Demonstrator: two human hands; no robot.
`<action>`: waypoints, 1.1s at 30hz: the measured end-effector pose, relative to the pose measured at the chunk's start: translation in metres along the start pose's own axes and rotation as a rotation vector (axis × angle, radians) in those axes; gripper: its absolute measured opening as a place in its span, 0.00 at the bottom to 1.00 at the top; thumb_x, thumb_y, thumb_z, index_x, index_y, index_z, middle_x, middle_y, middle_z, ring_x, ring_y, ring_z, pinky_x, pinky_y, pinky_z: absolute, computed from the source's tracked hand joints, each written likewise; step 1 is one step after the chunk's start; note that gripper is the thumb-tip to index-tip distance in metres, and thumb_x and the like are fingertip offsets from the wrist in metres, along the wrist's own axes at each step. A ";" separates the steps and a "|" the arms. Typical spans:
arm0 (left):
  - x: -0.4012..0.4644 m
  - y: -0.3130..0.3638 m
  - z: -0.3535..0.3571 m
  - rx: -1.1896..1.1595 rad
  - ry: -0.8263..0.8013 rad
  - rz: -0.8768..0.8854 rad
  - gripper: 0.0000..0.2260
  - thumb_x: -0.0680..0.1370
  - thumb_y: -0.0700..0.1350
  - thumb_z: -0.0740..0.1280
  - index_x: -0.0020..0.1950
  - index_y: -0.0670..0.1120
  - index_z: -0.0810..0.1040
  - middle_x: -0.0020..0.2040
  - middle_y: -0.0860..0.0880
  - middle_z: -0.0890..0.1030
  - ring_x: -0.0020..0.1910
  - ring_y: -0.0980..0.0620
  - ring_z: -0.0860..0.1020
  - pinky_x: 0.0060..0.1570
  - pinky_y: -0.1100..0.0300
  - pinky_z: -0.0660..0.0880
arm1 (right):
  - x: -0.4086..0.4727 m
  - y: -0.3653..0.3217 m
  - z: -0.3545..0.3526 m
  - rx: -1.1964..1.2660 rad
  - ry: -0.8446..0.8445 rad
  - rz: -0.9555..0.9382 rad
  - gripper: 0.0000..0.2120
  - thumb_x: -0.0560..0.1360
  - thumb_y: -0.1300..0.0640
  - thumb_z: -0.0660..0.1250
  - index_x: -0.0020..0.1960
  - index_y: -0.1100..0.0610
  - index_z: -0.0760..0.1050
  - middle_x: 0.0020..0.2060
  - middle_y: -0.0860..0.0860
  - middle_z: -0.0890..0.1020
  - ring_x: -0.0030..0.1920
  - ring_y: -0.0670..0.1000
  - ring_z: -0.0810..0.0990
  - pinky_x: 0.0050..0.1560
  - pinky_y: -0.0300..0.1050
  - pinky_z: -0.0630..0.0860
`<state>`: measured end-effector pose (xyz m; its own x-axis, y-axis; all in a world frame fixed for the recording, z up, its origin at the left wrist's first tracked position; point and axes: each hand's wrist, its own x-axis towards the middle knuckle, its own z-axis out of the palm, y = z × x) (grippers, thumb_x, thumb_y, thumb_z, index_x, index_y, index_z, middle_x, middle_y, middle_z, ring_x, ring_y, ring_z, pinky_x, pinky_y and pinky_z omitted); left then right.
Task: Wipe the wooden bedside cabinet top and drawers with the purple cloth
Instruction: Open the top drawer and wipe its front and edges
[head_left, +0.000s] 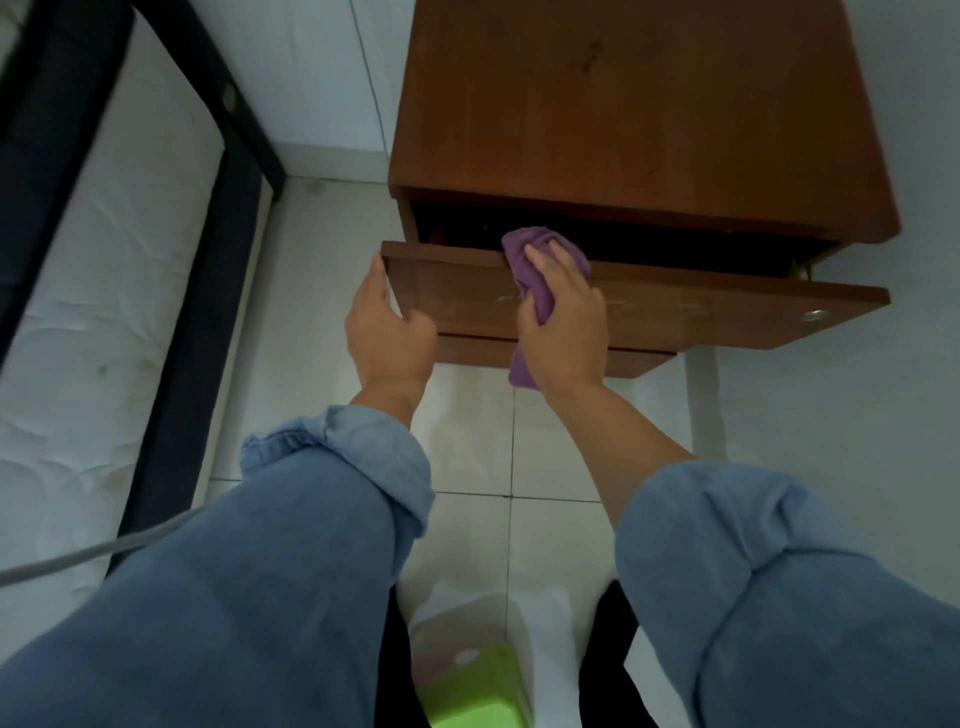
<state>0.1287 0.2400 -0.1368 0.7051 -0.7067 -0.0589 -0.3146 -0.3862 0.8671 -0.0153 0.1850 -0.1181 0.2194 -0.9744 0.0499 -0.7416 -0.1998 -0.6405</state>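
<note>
Green plastic, maybe a stool (475, 686), sits closest to me, low down between my legs. I cannot see all of it. Blue sleeves (291, 561) cover both my arms, rolled up at the wrists. White floor tiles (467, 457) lie under everything. A grey cord (88, 558) runs in from the left, under my left arm.

My left hand (387, 332) holds the left end of the drawer (649, 312). My fingers curl round its edge and my thumb lies along the side. My right hand (563, 322) grips the cloth (540, 270). The purple cloth is bunched up and pressed on the drawer front, near the top edge. Some of it pokes over into the drawer and a bit hangs out below my palm. My hand hides the middle of it.

The drawer is pulled out from the cabinet (639, 119). It is dark inside and I cannot tell what is in there. A small round silver knob (814, 315) shows on the right of the drawer front. A second drawer front sits just below, shut.

The brown wood top of the cabinet is past my hands. A bed with a white mattress (119, 312) and dark frame stands off to the left, well apart.

I see no words or labels anywhere.
</note>
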 end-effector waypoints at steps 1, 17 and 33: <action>0.001 0.000 0.000 -0.058 0.008 -0.018 0.29 0.72 0.34 0.61 0.74 0.44 0.66 0.69 0.47 0.72 0.69 0.52 0.70 0.70 0.57 0.66 | -0.001 -0.002 0.002 0.007 0.001 0.001 0.23 0.77 0.58 0.62 0.71 0.47 0.66 0.72 0.44 0.67 0.62 0.53 0.71 0.58 0.34 0.62; 0.007 -0.029 -0.027 0.037 -0.228 -0.070 0.32 0.68 0.28 0.57 0.73 0.44 0.67 0.69 0.45 0.73 0.68 0.49 0.70 0.64 0.63 0.65 | 0.018 -0.070 0.044 0.260 -0.375 -0.211 0.22 0.76 0.63 0.63 0.68 0.50 0.72 0.67 0.48 0.74 0.64 0.54 0.73 0.68 0.50 0.69; -0.029 -0.023 0.023 0.515 -0.221 0.161 0.40 0.71 0.39 0.62 0.78 0.44 0.43 0.79 0.48 0.47 0.77 0.50 0.55 0.74 0.51 0.43 | 0.005 0.028 -0.022 -0.164 0.240 0.111 0.21 0.76 0.60 0.59 0.68 0.48 0.71 0.68 0.44 0.72 0.58 0.54 0.72 0.48 0.33 0.60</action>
<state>0.1009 0.2558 -0.1662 0.4909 -0.8659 -0.0961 -0.7143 -0.4632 0.5246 -0.0491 0.1726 -0.1188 -0.0098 -0.9839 0.1783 -0.8493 -0.0860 -0.5208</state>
